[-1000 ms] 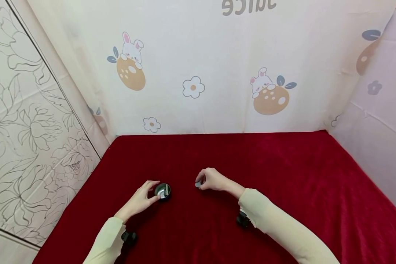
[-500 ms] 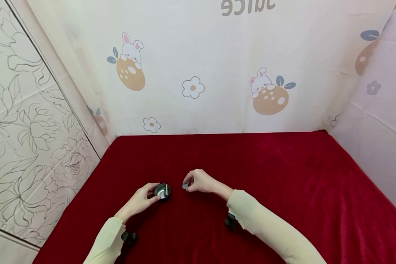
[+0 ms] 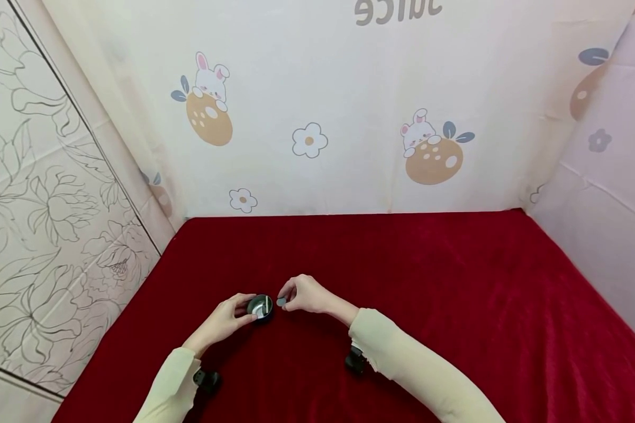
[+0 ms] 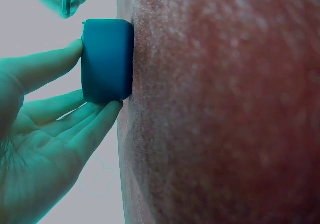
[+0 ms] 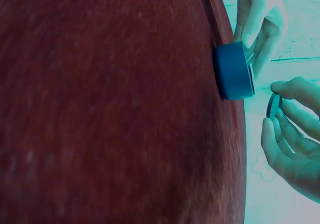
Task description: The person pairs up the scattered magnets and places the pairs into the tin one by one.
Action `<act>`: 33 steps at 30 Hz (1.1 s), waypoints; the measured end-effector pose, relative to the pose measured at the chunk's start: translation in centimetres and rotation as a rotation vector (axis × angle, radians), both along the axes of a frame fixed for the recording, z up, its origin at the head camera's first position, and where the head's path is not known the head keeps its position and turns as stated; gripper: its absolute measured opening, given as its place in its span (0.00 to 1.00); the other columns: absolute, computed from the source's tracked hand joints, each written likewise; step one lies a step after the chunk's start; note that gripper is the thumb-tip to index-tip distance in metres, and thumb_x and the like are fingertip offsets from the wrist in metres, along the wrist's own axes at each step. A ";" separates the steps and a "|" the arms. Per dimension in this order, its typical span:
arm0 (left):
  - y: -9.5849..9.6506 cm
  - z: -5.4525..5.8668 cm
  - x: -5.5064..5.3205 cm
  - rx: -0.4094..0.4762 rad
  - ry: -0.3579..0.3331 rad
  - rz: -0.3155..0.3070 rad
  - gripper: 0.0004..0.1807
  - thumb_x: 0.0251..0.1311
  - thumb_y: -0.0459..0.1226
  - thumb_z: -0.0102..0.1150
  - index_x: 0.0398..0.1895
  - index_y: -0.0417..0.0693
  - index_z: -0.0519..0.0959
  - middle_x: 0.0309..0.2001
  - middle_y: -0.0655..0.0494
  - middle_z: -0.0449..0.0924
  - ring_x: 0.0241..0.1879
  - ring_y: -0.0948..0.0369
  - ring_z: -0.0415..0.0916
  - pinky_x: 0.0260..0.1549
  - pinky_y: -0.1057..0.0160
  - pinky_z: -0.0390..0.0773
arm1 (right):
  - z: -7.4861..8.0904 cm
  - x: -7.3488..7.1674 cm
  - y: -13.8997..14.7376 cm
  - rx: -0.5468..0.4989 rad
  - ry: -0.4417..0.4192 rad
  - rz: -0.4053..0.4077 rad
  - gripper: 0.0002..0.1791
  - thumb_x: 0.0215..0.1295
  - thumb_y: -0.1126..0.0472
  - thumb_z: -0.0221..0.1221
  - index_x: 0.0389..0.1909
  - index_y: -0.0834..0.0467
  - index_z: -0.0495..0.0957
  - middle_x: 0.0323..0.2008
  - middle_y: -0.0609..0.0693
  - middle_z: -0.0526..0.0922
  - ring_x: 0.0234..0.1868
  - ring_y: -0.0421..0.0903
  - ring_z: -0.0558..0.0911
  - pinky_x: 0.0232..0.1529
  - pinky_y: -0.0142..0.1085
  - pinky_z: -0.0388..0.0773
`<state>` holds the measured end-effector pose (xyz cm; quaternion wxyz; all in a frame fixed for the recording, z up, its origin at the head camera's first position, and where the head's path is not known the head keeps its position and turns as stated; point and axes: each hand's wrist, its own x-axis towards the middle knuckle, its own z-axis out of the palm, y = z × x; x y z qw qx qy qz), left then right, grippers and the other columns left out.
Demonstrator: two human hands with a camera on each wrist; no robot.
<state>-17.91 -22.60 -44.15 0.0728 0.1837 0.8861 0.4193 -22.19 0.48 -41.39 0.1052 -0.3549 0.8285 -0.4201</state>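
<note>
A small round dark-blue container (image 3: 265, 319) stands upright on the red cloth, with a pale strip (image 3: 267, 304) in its shiny inside. My left hand (image 3: 220, 320) grips it from the left, thumb on the near side and fingers on the far side. Its smooth outer wall (image 4: 107, 59) shows between thumb and fingers in the left wrist view. Just right of the container, my right hand (image 3: 309, 295) pinches a small thin grey disc (image 3: 281, 302) between thumb and fingers. In the right wrist view the disc (image 5: 273, 106) is on edge, apart from the container and higher than its rim.
Red velvety cloth (image 3: 428, 264) covers the table. A pale curtain (image 3: 317, 182) with bunny and flower prints hangs behind it, and a flower-patterned panel (image 3: 53, 205) stands at the left. Black wrist cameras sit under both sleeves.
My right hand has moved left with the disc, from well right of the container to close beside it. My left hand and the container have stayed in place.
</note>
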 end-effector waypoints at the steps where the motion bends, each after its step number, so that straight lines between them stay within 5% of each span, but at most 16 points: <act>1: 0.0 0.0 0.0 0.006 -0.008 -0.001 0.24 0.55 0.36 0.57 0.55 0.35 0.67 0.49 0.42 0.69 0.48 0.48 0.72 0.43 0.56 0.73 | -0.1 0.0 -0.2 -0.005 -0.004 0.001 0.09 0.47 0.69 0.61 0.32 0.63 0.81 0.29 0.50 0.80 0.27 0.41 0.76 0.27 0.26 0.72; 9: 0.0 0.3 0.0 0.060 -0.045 -0.010 0.25 0.56 0.33 0.56 0.56 0.33 0.65 0.52 0.38 0.67 0.49 0.46 0.70 0.43 0.54 0.73 | -0.2 0.3 -1.7 -0.060 -0.068 -0.020 0.10 0.48 0.68 0.62 0.33 0.65 0.81 0.29 0.52 0.81 0.27 0.43 0.77 0.26 0.26 0.72; 33: -0.2 0.1 0.0 0.032 -0.062 0.015 0.25 0.56 0.34 0.56 0.57 0.36 0.66 0.52 0.42 0.68 0.49 0.48 0.71 0.43 0.61 0.74 | -1.6 0.7 -4.6 -0.091 -0.100 -0.157 0.10 0.50 0.68 0.62 0.35 0.64 0.80 0.31 0.52 0.81 0.26 0.38 0.77 0.27 0.25 0.73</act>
